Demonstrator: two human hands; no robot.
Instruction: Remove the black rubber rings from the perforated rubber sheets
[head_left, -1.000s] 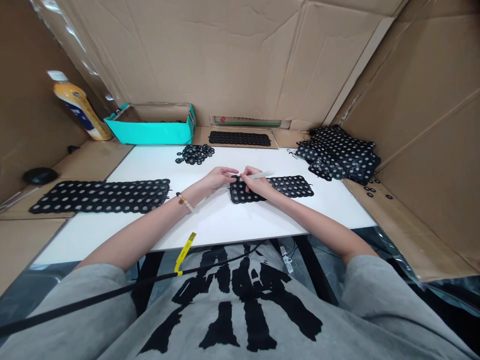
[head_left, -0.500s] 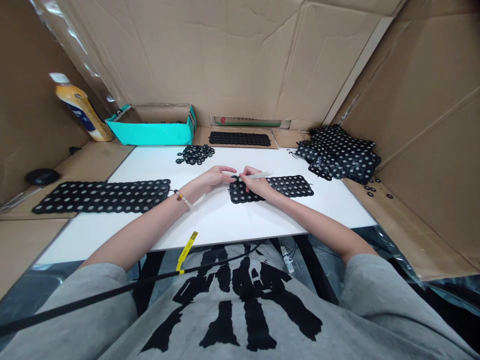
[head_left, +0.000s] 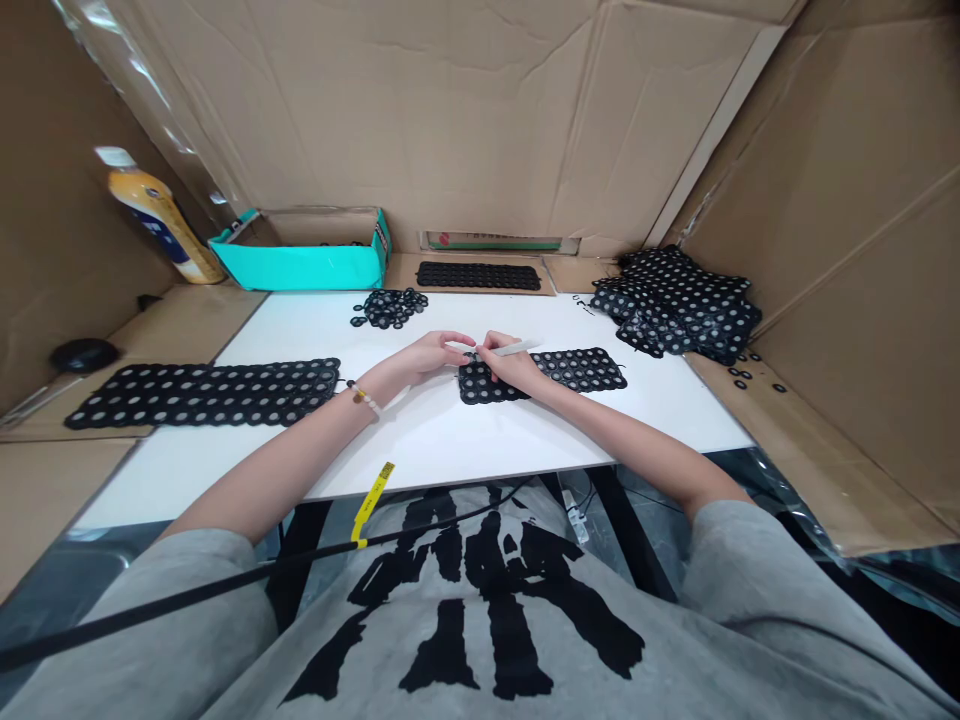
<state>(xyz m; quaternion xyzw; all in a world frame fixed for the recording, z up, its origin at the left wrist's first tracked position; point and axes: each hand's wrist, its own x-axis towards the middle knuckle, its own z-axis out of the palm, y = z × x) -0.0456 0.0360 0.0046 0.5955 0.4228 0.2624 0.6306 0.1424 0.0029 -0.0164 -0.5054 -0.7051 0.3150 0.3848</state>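
A small sheet of joined black rings (head_left: pixel 589 370) with pale centres lies on the white board (head_left: pixel 420 445). At its upper left corner, my left hand (head_left: pixel 431 354) has thumb and index finger closed on the edge. My right hand (head_left: pixel 516 368) rests over the sheet's left half and grips a slim, whitish, pen-like tool (head_left: pixel 517 347). The tool's tip is hidden by the fingers, close to my left fingertips. Behind my left hand is a loose pile of black rings (head_left: pixel 390 308).
A longer ring sheet (head_left: pixel 202 393) lies left, and another (head_left: pixel 478 276) at the back. Several sheets are heaped (head_left: pixel 679 305) at back right, with stray rings (head_left: pixel 741 384) near. A turquoise box (head_left: pixel 300 268) and a bottle (head_left: pixel 165 220) stand back left. A cable (head_left: pixel 247 578) crosses in front.
Almost nothing differs. Both hands stay at the sheet's left corner, with only a slight shift of the fingers; the pen-like tool remains in my right hand.
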